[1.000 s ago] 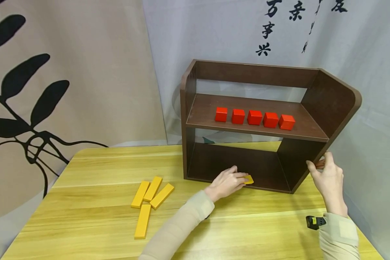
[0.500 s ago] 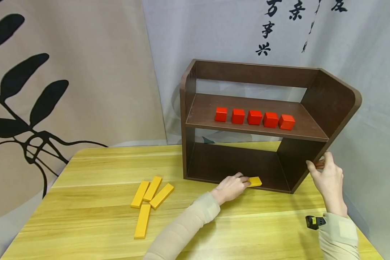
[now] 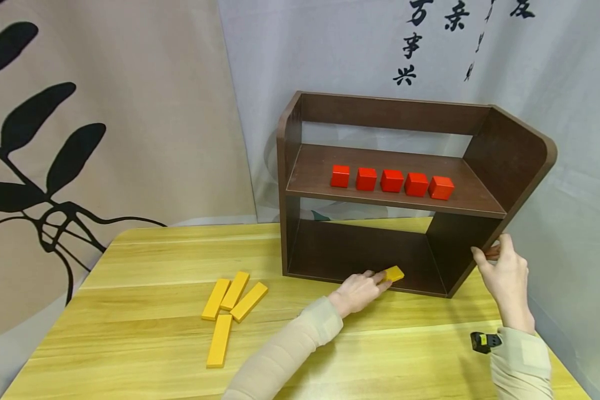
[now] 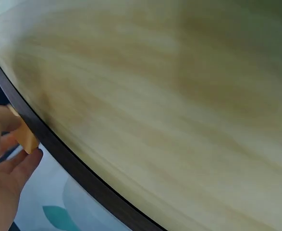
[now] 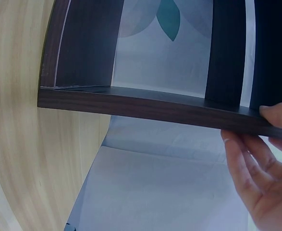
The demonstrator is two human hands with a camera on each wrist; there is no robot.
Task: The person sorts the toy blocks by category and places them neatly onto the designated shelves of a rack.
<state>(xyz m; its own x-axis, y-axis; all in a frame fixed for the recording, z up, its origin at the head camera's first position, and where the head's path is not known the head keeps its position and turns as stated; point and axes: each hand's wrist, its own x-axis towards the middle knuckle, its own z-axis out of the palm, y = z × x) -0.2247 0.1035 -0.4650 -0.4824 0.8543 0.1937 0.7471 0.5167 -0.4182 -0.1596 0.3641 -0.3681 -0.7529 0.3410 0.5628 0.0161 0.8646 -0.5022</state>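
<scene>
A dark brown two-level shelf (image 3: 510, 161) stands at the back of the wooden table (image 3: 145, 261). My left hand (image 3: 361, 290) pinches a yellow block (image 3: 394, 273) at the front edge of the shelf's bottom board; the left wrist view shows the yellow block (image 4: 26, 135) between my fingertips against the dark edge. My right hand (image 3: 505, 278) grips the front edge of the shelf's right side panel (image 5: 179, 108), thumb on one face and fingers on the other. Several red cubes (image 3: 391, 180) stand in a row on the upper board.
Several yellow planks (image 3: 230, 303) lie loose on the table to the left of the shelf. A small black and yellow device (image 3: 484, 341) sits by my right sleeve. Printed cloth hangs behind the table. The table's right edge runs close to the shelf.
My left hand has carried the yellow block to the right along the bottom board's front edge and tipped it up a little. The right hand has kept its hold on the side panel.
</scene>
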